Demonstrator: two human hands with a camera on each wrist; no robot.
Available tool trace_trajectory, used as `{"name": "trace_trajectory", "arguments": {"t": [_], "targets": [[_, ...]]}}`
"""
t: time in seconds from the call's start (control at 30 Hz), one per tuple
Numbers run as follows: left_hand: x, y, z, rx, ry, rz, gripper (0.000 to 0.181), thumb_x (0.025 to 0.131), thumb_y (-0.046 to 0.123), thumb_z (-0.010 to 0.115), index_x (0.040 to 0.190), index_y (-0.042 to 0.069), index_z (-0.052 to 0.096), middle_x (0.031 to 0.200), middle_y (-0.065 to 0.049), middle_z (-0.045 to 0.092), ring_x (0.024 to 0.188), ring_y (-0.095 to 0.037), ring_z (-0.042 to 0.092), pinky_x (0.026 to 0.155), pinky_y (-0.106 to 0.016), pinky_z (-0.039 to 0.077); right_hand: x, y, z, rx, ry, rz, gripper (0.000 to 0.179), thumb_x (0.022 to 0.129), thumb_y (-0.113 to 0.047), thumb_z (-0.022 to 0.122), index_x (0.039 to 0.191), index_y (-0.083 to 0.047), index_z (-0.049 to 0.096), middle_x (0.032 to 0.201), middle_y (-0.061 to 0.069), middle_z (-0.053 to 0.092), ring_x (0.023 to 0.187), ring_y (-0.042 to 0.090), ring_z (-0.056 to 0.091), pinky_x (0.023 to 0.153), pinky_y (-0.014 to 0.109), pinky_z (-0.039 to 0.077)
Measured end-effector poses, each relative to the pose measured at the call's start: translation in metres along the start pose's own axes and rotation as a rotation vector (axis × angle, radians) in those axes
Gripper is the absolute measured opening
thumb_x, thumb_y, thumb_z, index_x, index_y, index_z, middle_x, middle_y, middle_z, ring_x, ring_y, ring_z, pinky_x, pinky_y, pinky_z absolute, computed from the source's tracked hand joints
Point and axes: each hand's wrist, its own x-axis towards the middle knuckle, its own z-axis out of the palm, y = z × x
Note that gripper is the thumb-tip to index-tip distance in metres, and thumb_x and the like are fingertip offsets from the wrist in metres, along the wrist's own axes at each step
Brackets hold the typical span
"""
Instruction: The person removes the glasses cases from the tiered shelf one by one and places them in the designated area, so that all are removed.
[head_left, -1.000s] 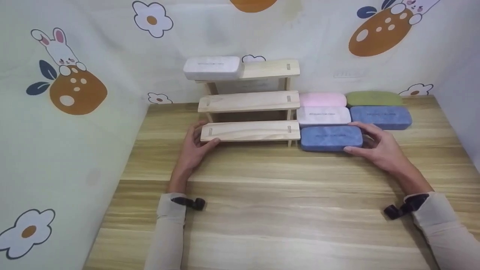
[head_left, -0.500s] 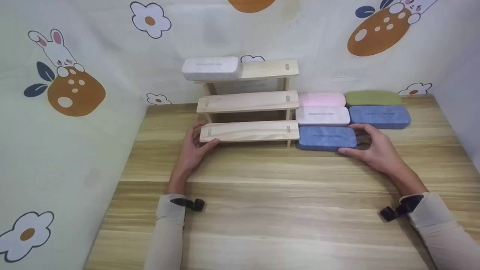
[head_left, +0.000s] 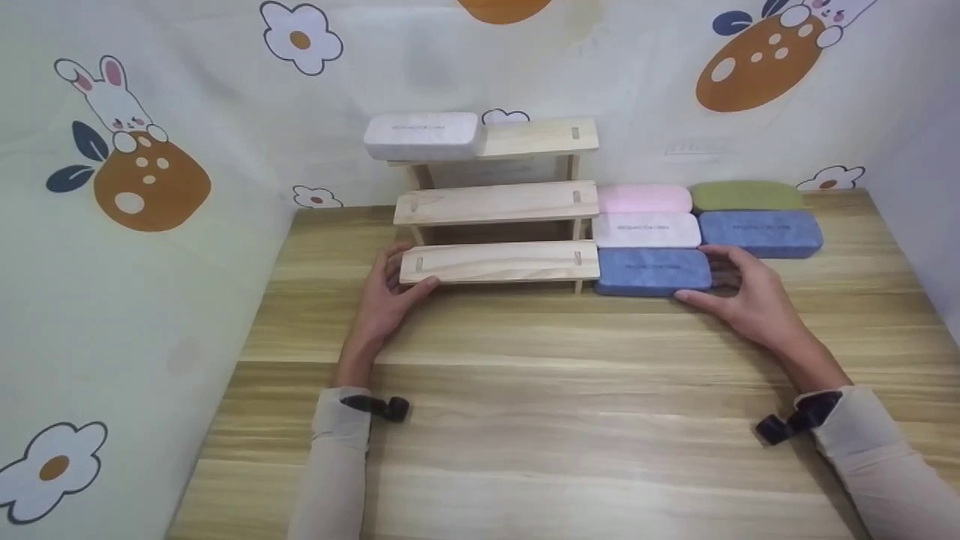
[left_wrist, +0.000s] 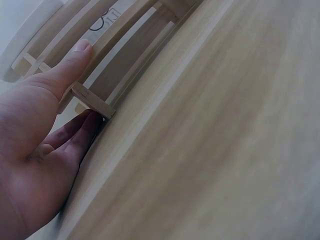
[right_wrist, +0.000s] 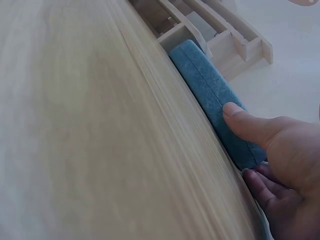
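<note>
In the head view, my left hand [head_left: 386,296] grips the left end of the lowest tier of a three-tier wooden rack [head_left: 499,262]. Its thumb lies on the front edge; the fingers reach the side by the leg, as the left wrist view shows. My right hand [head_left: 754,300] holds a blue glasses case [head_left: 652,271] at its right end, thumb on the front face. That case lies flat on the table, its left end against the rack's lowest tier. The right wrist view shows a seam along the blue case [right_wrist: 207,85]. The right fingers are partly hidden behind it.
Behind the held case lie a whitish case [head_left: 646,230] and a pink one [head_left: 646,199]. A second blue case [head_left: 761,234] and a green one [head_left: 746,196] are to their right. Another whitish case [head_left: 424,135] sits on the top tier's left. Patterned walls enclose the wooden table [head_left: 525,420].
My right hand has slid the blue case left towards the rack, then slightly back against the whitish case. My left hand has stayed on the rack's left end.
</note>
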Motion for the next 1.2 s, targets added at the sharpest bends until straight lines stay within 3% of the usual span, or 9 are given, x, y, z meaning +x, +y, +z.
{"name": "trace_trajectory", "arguments": {"t": [0.13,0.33,0.43,0.63,0.7,0.87,1.07,1.13,1.2], "targets": [[-0.001,0.000,0.001,-0.021,-0.001,-0.011,0.086,0.089,0.030,0.092,0.158,0.014,0.044,0.157,-0.009,0.058,0.146,-0.024,0.057,0.123,-0.044,0.047,0.000,0.000,-0.001,-0.008,0.011,-0.017,0.078,0.080,-0.031,0.099,0.145,-0.006,0.064,0.139,0.019,0.071,0.127,0.031,0.066,0.100,0.001,0.037],[-0.001,0.000,0.000,-0.014,-0.002,-0.007,0.085,0.089,0.032,0.092,0.157,0.016,0.045,0.158,-0.009,0.058,0.146,-0.023,0.057,0.124,-0.044,0.046,-0.001,-0.002,0.000,-0.004,0.012,-0.011,0.078,0.081,-0.032,0.099,0.146,-0.006,0.064,0.141,0.020,0.070,0.130,0.035,0.065,0.101,0.002,0.036],[-0.001,0.000,-0.001,-0.014,-0.004,-0.011,0.085,0.089,0.033,0.092,0.157,0.016,0.044,0.158,-0.009,0.058,0.146,-0.023,0.057,0.124,-0.045,0.046,-0.001,-0.002,0.000,-0.005,0.016,0.000,0.079,0.081,-0.033,0.099,0.146,-0.005,0.063,0.139,0.020,0.071,0.124,0.029,0.067,0.098,0.000,0.039],[-0.001,0.000,0.000,-0.008,0.003,-0.011,0.086,0.089,0.033,0.092,0.158,0.014,0.044,0.157,-0.009,0.058,0.146,-0.024,0.057,0.124,-0.046,0.046,-0.002,-0.004,-0.001,0.002,0.010,0.013,0.080,0.082,-0.034,0.098,0.147,-0.005,0.062,0.138,0.021,0.071,0.111,-0.002,0.063,0.093,-0.002,0.043],[-0.001,0.001,0.000,-0.008,0.003,-0.006,0.086,0.090,0.032,0.092,0.158,0.012,0.044,0.157,-0.010,0.059,0.146,-0.026,0.057,0.123,-0.046,0.046,-0.002,-0.005,-0.002,0.002,0.003,0.012,0.081,0.082,-0.034,0.098,0.148,-0.005,0.061,0.139,0.022,0.071,0.113,0.002,0.065,0.093,-0.002,0.043],[-0.001,0.001,0.000,-0.011,0.004,0.001,0.085,0.090,0.030,0.092,0.158,0.012,0.044,0.156,-0.011,0.059,0.144,-0.025,0.058,0.123,-0.045,0.046,-0.001,-0.006,-0.004,-0.004,-0.033,0.023,0.083,0.083,-0.036,0.097,0.149,-0.005,0.059,0.142,0.022,0.069,0.125,0.033,0.067,0.097,0.000,0.041],[0.001,-0.001,0.000,-0.018,0.001,0.009,0.087,0.089,0.029,0.093,0.159,0.010,0.044,0.154,-0.010,0.061,0.141,-0.023,0.060,0.120,-0.044,0.048,-0.001,-0.008,-0.008,-0.020,-0.061,0.048,0.086,0.084,-0.044,0.095,0.152,-0.007,0.057,0.146,0.020,0.066,0.134,0.037,0.064,0.114,0.044,0.048],[0.001,-0.002,0.000,-0.017,0.003,0.011,0.088,0.089,0.029,0.093,0.159,0.010,0.044,0.153,-0.010,0.061,0.141,-0.023,0.060,0.120,-0.044,0.048,0.000,-0.009,-0.009,-0.021,-0.051,0.046,0.083,0.086,-0.044,0.094,0.152,-0.008,0.058,0.145,0.019,0.067,0.130,0.035,0.065,0.111,0.042,0.050],[0.001,-0.002,0.001,-0.014,0.009,0.006,0.088,0.089,0.028,0.093,0.159,0.010,0.044,0.154,-0.011,0.060,0.142,-0.023,0.059,0.121,-0.044,0.047,0.000,-0.011,-0.009,-0.013,-0.031,0.039,0.078,0.088,-0.043,0.092,0.150,-0.010,0.060,0.143,0.017,0.069,0.124,0.029,0.067,0.106,0.027,0.052]]}}
